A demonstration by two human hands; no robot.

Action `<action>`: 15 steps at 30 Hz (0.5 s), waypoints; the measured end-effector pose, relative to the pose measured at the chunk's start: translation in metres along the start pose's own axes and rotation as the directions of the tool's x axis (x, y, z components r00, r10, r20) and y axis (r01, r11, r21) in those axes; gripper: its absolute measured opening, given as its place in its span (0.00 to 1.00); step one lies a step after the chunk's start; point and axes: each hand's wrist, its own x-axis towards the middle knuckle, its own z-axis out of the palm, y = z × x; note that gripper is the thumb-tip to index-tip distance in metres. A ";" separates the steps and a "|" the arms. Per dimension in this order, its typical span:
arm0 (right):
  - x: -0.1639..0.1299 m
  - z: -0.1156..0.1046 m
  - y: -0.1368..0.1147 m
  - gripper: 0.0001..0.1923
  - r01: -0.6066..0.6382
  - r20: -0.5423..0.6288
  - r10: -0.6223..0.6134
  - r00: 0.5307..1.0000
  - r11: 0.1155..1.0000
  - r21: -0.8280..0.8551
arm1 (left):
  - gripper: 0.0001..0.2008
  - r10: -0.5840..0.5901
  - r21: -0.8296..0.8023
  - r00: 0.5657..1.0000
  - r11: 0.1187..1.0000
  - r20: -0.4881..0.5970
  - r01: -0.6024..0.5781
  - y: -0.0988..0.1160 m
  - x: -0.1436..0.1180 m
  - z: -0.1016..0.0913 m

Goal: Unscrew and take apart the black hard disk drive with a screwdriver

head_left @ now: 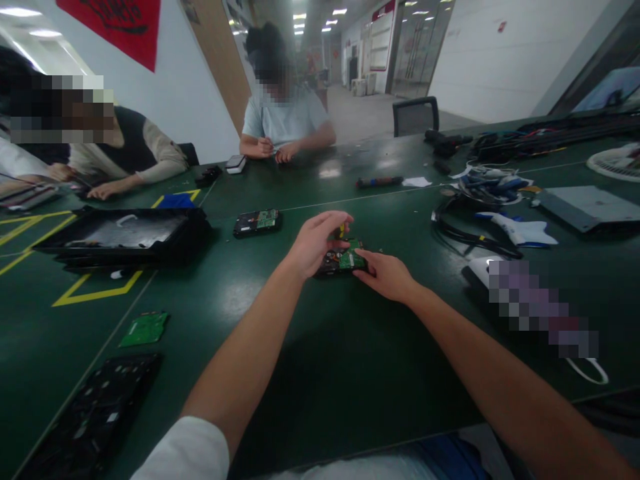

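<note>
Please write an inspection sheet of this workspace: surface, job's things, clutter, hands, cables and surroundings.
Surface: dark green table with yellow tape markings.
Job's things: hard drive, green circuit board up, lying on the table between both hands.
Clutter: second hard drive; loose green circuit board; black tray; black keyboard-like panel; grey flat device; screwdriver.
Hands: left hand over the drive's top edge, fingers curled, a small yellow piece by the fingertips; right hand pressing the drive's right side.
Cables: tangled black and blue cables at right.
Surroundings: two seated persons across the table; office chair; corridor behind.
</note>
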 end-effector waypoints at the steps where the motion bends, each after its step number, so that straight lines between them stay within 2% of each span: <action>1: 0.000 -0.001 -0.001 0.30 -0.002 0.002 0.002 1.000 1.000 0.001 | 0.15 0.007 0.010 1.000 1.000 -0.012 -0.007 0.001 -0.001 -0.001; 7: -0.002 -0.003 -0.003 0.28 0.003 -0.007 -0.003 1.000 1.000 -0.011 | 0.17 -0.097 -0.066 0.993 0.993 0.068 0.102 0.006 -0.003 -0.004; 11: -0.002 -0.003 -0.002 0.27 0.019 -0.006 -0.019 1.000 1.000 0.003 | 0.11 -0.109 -0.130 0.994 0.986 -0.008 0.107 0.005 -0.002 -0.001; 15: -0.002 -0.002 -0.002 0.28 0.012 -0.007 -0.012 1.000 1.000 0.001 | 0.10 -0.038 -0.004 0.998 0.999 -0.044 0.038 0.004 -0.001 -0.001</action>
